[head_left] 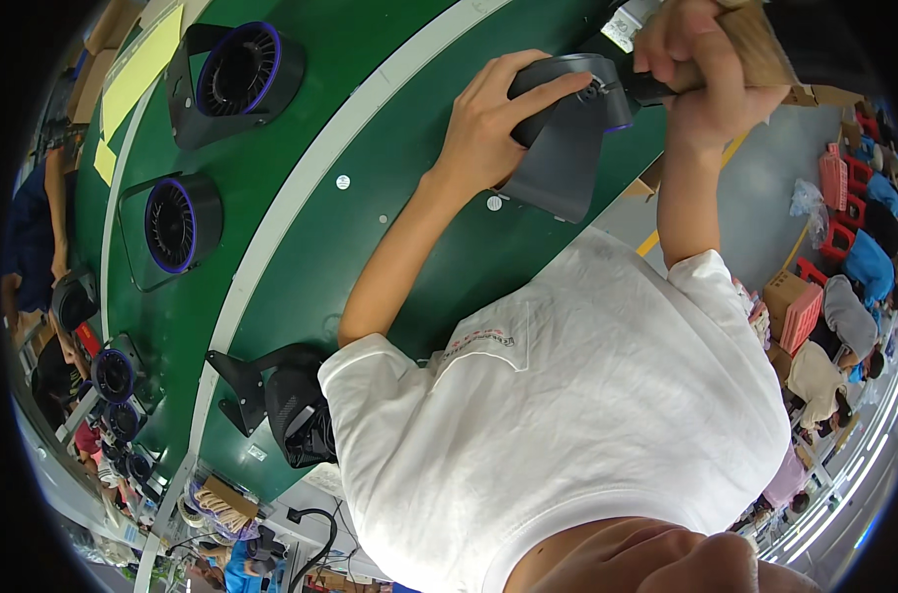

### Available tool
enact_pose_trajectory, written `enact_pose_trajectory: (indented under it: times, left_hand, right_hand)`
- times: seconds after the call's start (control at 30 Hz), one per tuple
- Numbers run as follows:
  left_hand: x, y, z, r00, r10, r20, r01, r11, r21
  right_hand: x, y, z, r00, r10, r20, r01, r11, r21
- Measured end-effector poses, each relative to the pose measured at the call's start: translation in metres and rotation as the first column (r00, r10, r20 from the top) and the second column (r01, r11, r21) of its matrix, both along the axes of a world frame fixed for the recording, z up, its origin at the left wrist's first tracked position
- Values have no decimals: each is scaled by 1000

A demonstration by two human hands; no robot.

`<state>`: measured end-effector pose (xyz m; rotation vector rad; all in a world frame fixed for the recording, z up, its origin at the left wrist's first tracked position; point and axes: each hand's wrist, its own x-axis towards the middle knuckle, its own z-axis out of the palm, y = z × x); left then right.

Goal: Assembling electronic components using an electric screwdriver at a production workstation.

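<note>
At green tabletop's (pixel 370 262) far right, seemingly steadying dark-grey bracketed fan (pixel 565 158) clasped in left hand (pixel 490 124), with unclear hold in right hand (pixel 701 74), probably needing firmness next.

One held fan (pixel 564 148), two upper-left fans (pixel 246 79), two yellow sheets (pixel 140 74)

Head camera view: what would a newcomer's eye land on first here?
Probably the bright white shirt, filling the lower middle. Next, near the top, the left hand grips a dark grey device over the green worktable. Then, toward the upper left, a purple-rimmed fan stands out, with a second fan just below it.
</note>
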<state>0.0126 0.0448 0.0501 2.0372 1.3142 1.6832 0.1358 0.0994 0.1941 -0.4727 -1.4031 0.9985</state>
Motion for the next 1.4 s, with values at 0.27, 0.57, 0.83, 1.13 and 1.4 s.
enact_pose_trajectory:
  times: [0.27,0.57,0.83,1.13,1.4]
  left_hand:
    - [-1,-1,-1,1000,1,9,-1,1000,-7]
    - [3,0,12,1000,-25,-3,25,999,-45]
    - [0,-4,-16,666,50,744,453,766,-457]
    - [10,-24,-61,-166,396,903,973,213,86]
    - [8,-21,-90,-376,275,885,925,165,342]
  right_hand:
    - [-3,2,-15,989,145,-38,-147,987,-68]
    - [15,6,-26,948,307,-80,-310,950,-35]
    - [75,55,-28,897,373,-238,-299,908,295]
    - [88,105,-119,914,-398,85,343,866,365]
    - [42,66,-70,950,-310,30,312,944,-107]
